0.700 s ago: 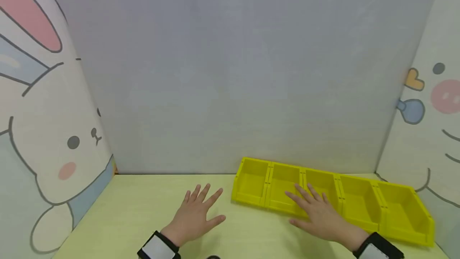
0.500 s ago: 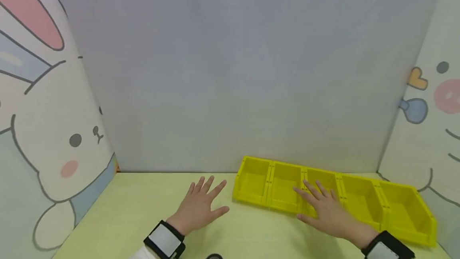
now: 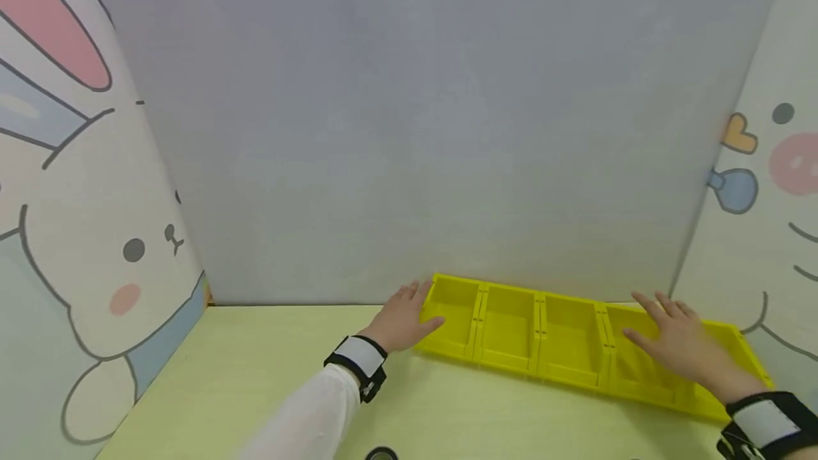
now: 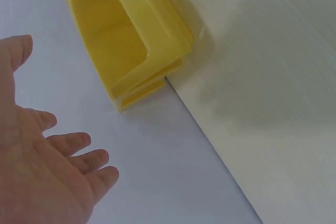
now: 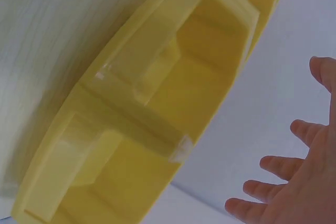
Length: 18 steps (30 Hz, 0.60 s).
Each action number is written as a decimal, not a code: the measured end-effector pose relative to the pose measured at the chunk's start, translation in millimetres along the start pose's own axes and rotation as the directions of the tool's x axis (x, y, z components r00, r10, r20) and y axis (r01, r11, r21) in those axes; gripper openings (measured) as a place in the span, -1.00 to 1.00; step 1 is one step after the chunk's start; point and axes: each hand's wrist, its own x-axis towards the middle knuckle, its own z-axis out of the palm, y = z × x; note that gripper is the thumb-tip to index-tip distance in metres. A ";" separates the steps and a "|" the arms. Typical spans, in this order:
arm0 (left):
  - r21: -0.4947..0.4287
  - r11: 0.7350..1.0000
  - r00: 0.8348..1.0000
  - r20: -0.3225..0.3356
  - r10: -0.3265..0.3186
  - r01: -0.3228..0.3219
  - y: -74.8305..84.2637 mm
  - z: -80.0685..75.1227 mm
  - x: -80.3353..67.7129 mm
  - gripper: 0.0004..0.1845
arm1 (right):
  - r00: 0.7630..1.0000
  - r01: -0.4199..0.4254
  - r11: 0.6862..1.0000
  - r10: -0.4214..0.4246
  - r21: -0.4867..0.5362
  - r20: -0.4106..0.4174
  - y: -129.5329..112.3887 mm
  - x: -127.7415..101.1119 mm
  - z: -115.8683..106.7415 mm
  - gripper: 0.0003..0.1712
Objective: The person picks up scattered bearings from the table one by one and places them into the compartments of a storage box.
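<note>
- yellow tray (image 3: 511, 289) w/ five compartments lies on the green table (image 3: 255, 375), along the back wall; long axis runs left-right, right end angled nearer the person.
- left hand (image 3: 404, 318), fingers spread & relaxed, at tray's left end; contact unclear.
- right hand (image 3: 680, 343), fingers spread, over the right-end compartments, gripping nothing.

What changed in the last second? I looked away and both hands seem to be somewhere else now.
Both hands moved apart and away from the person: the left hand went from the table to the left end of the yellow bin row, the right hand from the middle bins to the right end. Neither grips anything. The bins stayed put.
</note>
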 end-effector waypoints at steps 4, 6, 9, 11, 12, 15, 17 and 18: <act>-0.072 0.996 0.998 -0.020 -0.055 0.054 2.5 14.7 14.8 -0.17 | 0.987 -0.149 0.989 0.150 -0.010 0.054 33.2 -5.9 -2.8 0.01; -0.105 0.990 0.995 -0.026 -0.096 0.093 3.9 21.3 21.1 -0.17 | 0.967 -0.240 0.971 0.241 -0.016 0.085 46.5 -9.0 -1.3 0.01; -0.195 0.970 0.988 -0.024 -0.149 0.142 5.6 30.6 30.1 -0.19 | 0.904 -0.403 0.914 0.405 -0.043 0.136 61.6 -10.6 4.3 -0.06; -0.232 0.956 0.982 -0.012 -0.186 0.178 5.8 37.6 36.0 -0.21 | 0.863 -0.476 0.875 0.484 -0.091 0.146 69.1 -10.4 9.8 -0.14; -0.246 0.950 0.980 -0.010 -0.199 0.190 5.5 40.7 38.8 -0.23 | 0.843 -0.503 0.856 0.516 -0.119 0.150 71.8 -9.9 12.1 -0.16; -0.235 0.946 0.973 -0.007 -0.230 0.222 3.5 49.7 44.7 -0.30 | 0.817 -0.531 0.822 0.561 -0.206 0.133 79.5 -9.8 18.1 -0.35; -0.206 0.950 0.969 -0.017 -0.245 0.236 1.6 54.1 46.8 -0.32 | 0.812 -0.534 0.813 0.570 -0.233 0.127 84.2 -11.2 21.6 -0.48; -0.199 0.950 0.968 -0.024 -0.249 0.240 0.6 55.9 47.2 -0.32 | 0.801 -0.552 0.803 0.585 -0.225 0.124 86.0 -11.7 23.4 -0.53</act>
